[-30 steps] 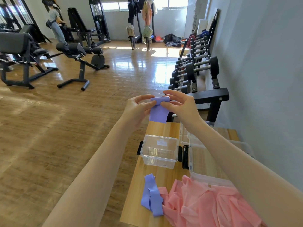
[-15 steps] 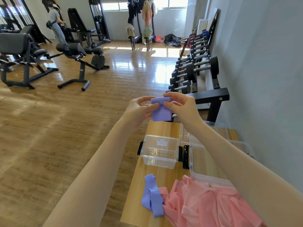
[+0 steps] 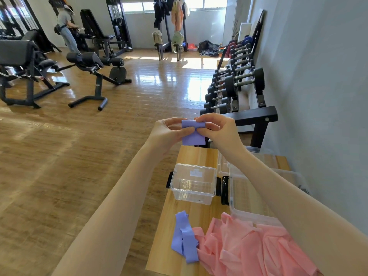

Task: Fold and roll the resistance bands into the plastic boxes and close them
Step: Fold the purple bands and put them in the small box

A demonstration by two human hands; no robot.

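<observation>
A: In the head view, how is the purple band (image 3: 193, 132) held?

B: It is pinched at its rolled top by the left hand (image 3: 172, 130) and the right hand (image 3: 215, 130), raised above the table's far edge (image 3: 199, 149). The roll is best kept tight and even, sized for the small clear box (image 3: 194, 183) at mid-table.

A: And against the earlier frame?

B: Less tail is left hanging; more is rolled.

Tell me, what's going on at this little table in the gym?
A person is rolling up a purple resistance band, pinching it with the left hand and right hand above a wooden table. A small clear plastic box stands open below, empty. Another purple band and pink bands lie loose, waiting.
</observation>
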